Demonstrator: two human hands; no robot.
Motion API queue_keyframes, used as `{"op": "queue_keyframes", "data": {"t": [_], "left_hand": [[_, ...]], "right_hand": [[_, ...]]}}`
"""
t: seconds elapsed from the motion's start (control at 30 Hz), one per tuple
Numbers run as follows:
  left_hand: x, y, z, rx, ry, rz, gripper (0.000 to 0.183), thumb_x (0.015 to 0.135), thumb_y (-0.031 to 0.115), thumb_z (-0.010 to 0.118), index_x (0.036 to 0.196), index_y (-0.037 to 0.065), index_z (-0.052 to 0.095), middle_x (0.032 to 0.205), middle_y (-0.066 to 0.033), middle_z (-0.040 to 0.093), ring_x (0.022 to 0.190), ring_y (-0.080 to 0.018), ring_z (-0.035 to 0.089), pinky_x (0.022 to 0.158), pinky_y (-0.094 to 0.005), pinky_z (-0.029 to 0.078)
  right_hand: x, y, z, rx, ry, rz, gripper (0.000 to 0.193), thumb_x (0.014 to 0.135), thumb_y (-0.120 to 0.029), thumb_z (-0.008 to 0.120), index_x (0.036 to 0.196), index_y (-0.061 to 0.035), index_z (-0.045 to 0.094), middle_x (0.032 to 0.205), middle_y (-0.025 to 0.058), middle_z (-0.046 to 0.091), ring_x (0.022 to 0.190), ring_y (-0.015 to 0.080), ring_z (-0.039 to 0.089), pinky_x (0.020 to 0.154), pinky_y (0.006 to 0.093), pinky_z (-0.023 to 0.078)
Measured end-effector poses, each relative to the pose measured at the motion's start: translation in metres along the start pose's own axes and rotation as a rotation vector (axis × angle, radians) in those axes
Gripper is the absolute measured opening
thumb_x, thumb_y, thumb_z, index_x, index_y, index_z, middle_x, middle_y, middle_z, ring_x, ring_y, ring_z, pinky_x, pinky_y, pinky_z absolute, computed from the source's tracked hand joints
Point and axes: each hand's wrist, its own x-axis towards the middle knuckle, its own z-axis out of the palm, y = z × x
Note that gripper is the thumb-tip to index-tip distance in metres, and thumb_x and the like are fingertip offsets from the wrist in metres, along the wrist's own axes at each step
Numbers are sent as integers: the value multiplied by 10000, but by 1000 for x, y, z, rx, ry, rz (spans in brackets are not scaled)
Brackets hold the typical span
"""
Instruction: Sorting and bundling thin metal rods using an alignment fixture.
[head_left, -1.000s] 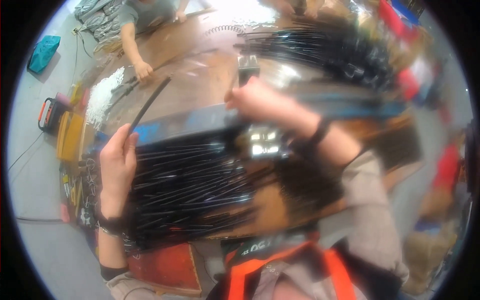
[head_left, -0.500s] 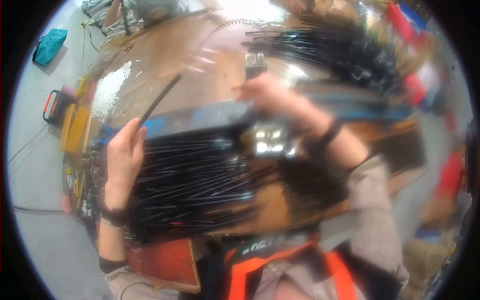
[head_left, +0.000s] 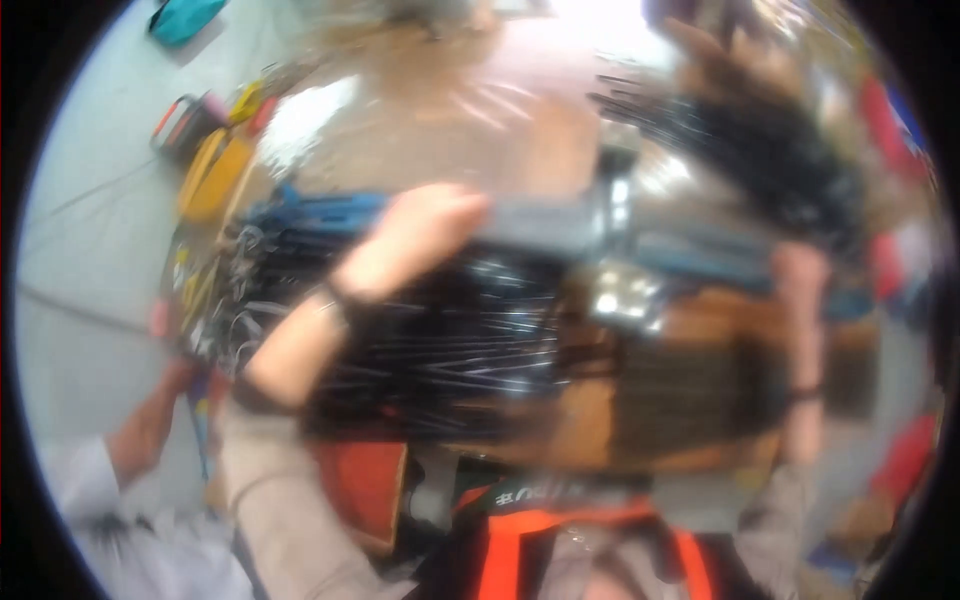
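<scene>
My left hand point(head_left: 435, 228) is blurred, its fingers curled in, at the grey and blue rail point(head_left: 540, 222) across the table. Anything inside that fist is hidden. Below it lies a pile of thin black rods point(head_left: 455, 345). Far to the right, my right hand point(head_left: 802, 272) is over the rail's right part, its fingers smeared by motion. Between my hands sits a shiny metal block point(head_left: 622, 292), nearer to me than the rail. A dark upright piece point(head_left: 617, 165) with a pale top stands just beyond the rail.
Another bundle of black rods point(head_left: 775, 155) lies at the far right, with another person's blurred hand point(head_left: 705, 55) near it. At the lower left, a co-worker's arm point(head_left: 145, 430) reaches in. A yellow box point(head_left: 215, 175) and red-topped box point(head_left: 362, 490) flank the table.
The view has shifted. My left hand has moved right and away from me to the rail; the black rod it held no longer shows. My right hand swung far right. A co-worker's arm appeared lower left.
</scene>
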Motion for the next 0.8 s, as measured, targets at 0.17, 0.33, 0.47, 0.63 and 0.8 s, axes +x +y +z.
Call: {"op": "queue_keyframes", "data": {"t": [0.17,0.33,0.47,0.63,0.8], "left_hand": [[84,42,57,-114,-8,22,166,929,259,587,874,104,606,771,-112,621,746,-339,624,632,-448,504],[81,43,67,-145,88,24,195,933,263,585,844,91,611,774,-119,623,757,-342,622,649,-447,502],[80,44,71,-236,96,-62,209,923,266,596,815,90,628,779,-107,626,758,-336,618,668,-439,501],[77,44,75,-254,175,-65,203,900,284,625,810,103,650,765,-89,625,769,-329,618,689,-435,499],[79,46,80,-197,389,35,213,897,297,629,796,109,634,753,-94,636,750,-326,637,655,-438,498]], "right_hand": [[-30,45,6,-44,19,51,65,858,-80,626,890,-24,632,845,161,634,820,342,606,721,420,463],[-37,43,17,-61,79,33,50,857,-48,617,893,-17,603,842,158,612,828,348,587,763,427,441],[-33,36,19,-53,97,50,51,854,-41,619,896,-17,604,849,157,609,845,349,584,789,432,432],[-37,36,17,-23,46,118,67,876,-67,618,923,-19,613,899,156,628,907,339,594,839,424,435],[-29,15,6,34,-79,185,151,899,-81,609,1030,-18,647,1035,145,667,1039,315,596,943,417,415]]}}
